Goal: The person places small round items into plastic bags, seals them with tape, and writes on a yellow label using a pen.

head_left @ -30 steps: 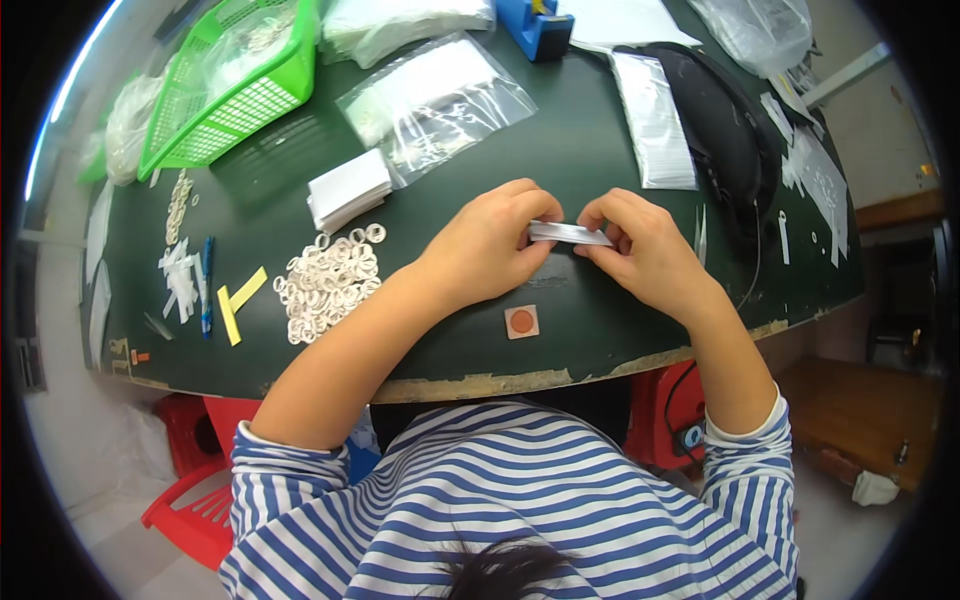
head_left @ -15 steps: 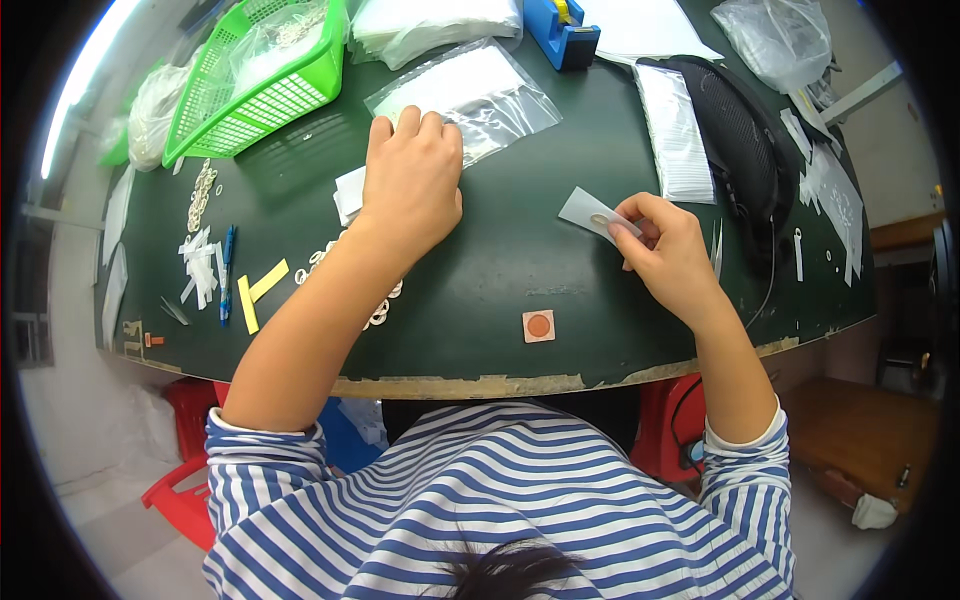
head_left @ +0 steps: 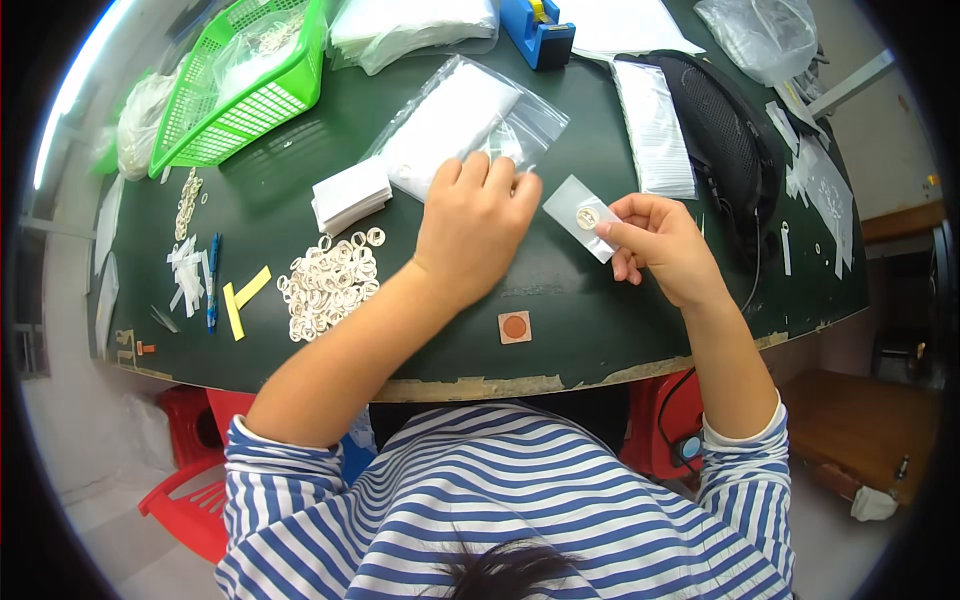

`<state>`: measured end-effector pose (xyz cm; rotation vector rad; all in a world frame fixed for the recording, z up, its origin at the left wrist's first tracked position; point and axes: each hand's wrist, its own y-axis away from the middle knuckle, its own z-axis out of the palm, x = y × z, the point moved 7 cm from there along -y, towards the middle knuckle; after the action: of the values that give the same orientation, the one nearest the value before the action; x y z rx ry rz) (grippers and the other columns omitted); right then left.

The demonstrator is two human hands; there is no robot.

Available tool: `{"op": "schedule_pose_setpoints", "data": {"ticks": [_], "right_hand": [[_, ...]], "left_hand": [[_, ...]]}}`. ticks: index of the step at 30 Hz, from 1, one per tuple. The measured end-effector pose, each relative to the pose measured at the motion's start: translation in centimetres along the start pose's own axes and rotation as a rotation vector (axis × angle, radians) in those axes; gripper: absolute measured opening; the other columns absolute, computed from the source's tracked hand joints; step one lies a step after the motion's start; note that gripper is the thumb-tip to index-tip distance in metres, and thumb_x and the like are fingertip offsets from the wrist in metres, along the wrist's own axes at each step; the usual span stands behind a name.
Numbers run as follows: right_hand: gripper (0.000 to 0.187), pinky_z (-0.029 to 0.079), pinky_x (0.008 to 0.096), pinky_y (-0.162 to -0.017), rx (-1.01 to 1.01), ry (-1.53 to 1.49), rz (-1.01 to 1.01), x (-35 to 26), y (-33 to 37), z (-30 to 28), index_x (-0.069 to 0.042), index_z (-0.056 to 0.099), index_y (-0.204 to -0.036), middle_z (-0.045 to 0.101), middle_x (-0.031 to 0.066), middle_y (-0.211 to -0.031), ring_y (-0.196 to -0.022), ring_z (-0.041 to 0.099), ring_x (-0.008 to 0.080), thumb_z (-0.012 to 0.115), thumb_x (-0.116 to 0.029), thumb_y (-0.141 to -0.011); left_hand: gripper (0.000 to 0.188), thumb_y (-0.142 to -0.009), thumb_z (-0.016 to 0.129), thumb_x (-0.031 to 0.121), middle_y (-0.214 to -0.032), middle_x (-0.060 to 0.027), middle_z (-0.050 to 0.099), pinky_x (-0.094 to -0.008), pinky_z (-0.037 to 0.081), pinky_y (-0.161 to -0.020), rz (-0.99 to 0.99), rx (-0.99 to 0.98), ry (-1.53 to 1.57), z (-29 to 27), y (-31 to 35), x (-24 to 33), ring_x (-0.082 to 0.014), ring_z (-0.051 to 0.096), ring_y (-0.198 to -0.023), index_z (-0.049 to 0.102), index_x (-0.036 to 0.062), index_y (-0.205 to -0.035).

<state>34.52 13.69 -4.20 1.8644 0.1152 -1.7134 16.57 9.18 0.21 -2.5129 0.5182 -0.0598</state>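
My right hand (head_left: 662, 245) pinches a small translucent sleeve (head_left: 577, 212) between thumb and fingers. A pale round ring-like piece (head_left: 588, 217) shows on or inside the sleeve. My left hand (head_left: 475, 228) hovers to its left with the fingers curled down and together. Its fingertips are mostly hidden, so what they hold, if anything, cannot be made out. Beyond that hand lies a clear plastic bag (head_left: 540, 118) with white sheets in it. A stack of white cards (head_left: 352, 190) and a heap of pale rings (head_left: 325, 285) sit left of my left hand.
A square piece with an orange disc (head_left: 515, 327) lies near the front edge. Yellow strips (head_left: 240, 300), a blue pen (head_left: 213, 285) and a green basket (head_left: 240, 128) are on the left. At the back stand a blue tape dispenser (head_left: 540, 38), white strips (head_left: 655, 130) and a black pouch (head_left: 718, 130).
My left hand has moved right and nearer, away from the card stack and toward the sleeve. The sleeve in my right hand has turned, showing the round piece more fully.
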Motion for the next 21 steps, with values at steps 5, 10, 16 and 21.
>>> {"op": "schedule_pose_setpoints", "data": {"ticks": [5, 10, 16, 21], "right_hand": [[0.023, 0.047, 0.0206, -0.045, -0.095, -0.091, 0.148, 0.7, -1.6, 2.2, 0.007, 0.064, -0.102, 0.067, 0.008, -0.08, -0.056, 0.065, 0.0103, 0.074, -0.01, -0.092], [0.017, 0.046, 0.0218, -0.045, -0.165, -0.213, 0.209, 1.5, -4.9, 3.5, 0.003, 0.064, -0.098, 0.065, 0.0067, -0.078, -0.058, 0.065, 0.012, 0.075, -0.008, -0.091], [0.013, 0.041, 0.0221, -0.045, -0.176, -0.187, 0.149, -0.6, -7.2, 6.6, 0.003, 0.062, -0.099, 0.062, 0.0071, -0.078, -0.06, 0.06, 0.0105, 0.07, -0.004, -0.093], [0.013, 0.042, 0.0226, -0.05, -0.193, -0.166, 0.051, -0.1, -9.9, 8.7, 0.007, 0.063, -0.099, 0.063, 0.0091, -0.08, -0.06, 0.056, 0.0117, 0.064, -0.005, -0.095]], "left_hand": [[0.011, -0.078, 0.069, 0.007, -0.092, -0.0091, 0.063, -0.0377, 0.045, -0.074, -0.147, -0.021, 0.028, 0.1, 1.9, 0.2, -0.0257, 0.061, -0.084, 0.068, 0.0028, -0.088], [0.022, -0.078, 0.07, 0.005, -0.1, -0.0111, 0.066, -0.039, 0.047, -0.078, -0.229, 0.091, 0.109, -1.1, 2.3, 0.1, -0.0276, 0.063, -0.09, 0.071, -0.0018, -0.099], [0.029, -0.078, 0.068, 0.002, -0.104, -0.0111, 0.065, -0.0379, 0.048, -0.077, -0.221, 0.214, 0.153, -1.8, 2.6, -0.2, -0.027, 0.063, -0.088, 0.07, -0.0039, -0.106], [0.038, -0.076, 0.068, 0.002, -0.113, -0.0145, 0.064, -0.0381, 0.051, -0.08, -0.253, 0.212, 0.17, -1.8, 2.9, 0.0, -0.0281, 0.065, -0.094, 0.068, -0.0069, -0.113]]}}
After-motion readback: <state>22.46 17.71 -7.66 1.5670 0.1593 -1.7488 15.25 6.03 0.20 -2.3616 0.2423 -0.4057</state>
